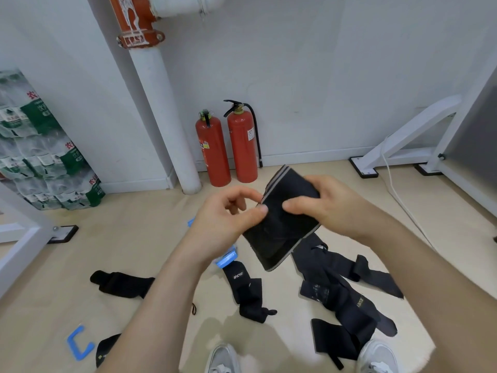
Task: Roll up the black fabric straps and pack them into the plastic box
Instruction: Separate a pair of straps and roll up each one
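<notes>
White wall (322, 76), beige floor (129, 251); two extinguishers (228, 149) stand beside the pipe (161, 117). Loose straps (336, 294) litter the floor. My left hand (226, 214) and right hand (325, 203) grip one folded strap (282, 230) in the air; the box (226, 259) peeks from under my left wrist.

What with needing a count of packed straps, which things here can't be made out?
Head view only:
Plastic box: mostly behind the left forearm; contents hidden.
Held strap, pinched by the left hand and gripped by the right hand: motion-blurred, its turns uncountable.
Lower-left strap: partly behind the same forearm.
Shoes: cut by the bottom edge.
</notes>
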Motion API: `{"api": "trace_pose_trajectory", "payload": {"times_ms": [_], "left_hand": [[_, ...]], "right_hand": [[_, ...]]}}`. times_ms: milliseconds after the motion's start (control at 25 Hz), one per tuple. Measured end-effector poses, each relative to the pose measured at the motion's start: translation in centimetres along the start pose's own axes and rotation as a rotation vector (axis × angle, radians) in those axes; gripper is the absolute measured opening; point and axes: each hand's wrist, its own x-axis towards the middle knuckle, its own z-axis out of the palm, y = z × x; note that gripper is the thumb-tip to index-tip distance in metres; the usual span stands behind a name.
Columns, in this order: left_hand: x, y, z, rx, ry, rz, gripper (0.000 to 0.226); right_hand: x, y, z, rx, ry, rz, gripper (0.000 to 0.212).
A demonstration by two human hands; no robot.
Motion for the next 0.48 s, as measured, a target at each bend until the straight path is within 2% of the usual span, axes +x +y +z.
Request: {"api": "trace_pose_trajectory", "payload": {"times_ms": [120,200,280,360,480], "left_hand": [[-0.13,-0.2,-0.27,0.035,-0.104,0.019,0.016],[-0.33,-0.27,-0.63,-0.135,-0.316,0.016,0.029],[-0.59,-0.27,-0.93,-0.275,-0.511,-0.058,0.036],[-0.65,-0.22,-1.02,-0.306,-0.569,-0.065,0.025],[-0.76,0.11,-0.9,-0.304,-0.537,0.029,0.004]], "right_hand": [[-0.11,0.18,-0.83,0.136,-0.051,0.033,0.021],[-0.02,0.33,-0.88,0.214,-0.078,0.068,0.015],[-0.11,0.27,-0.79,0.3,-0.102,0.085,0.011],[-0.08,0.27,-0.83,0.343,-0.114,0.082,0.015],[0.22,0.54,-0.86,0.392,-0.042,0.085,0.008]]}}
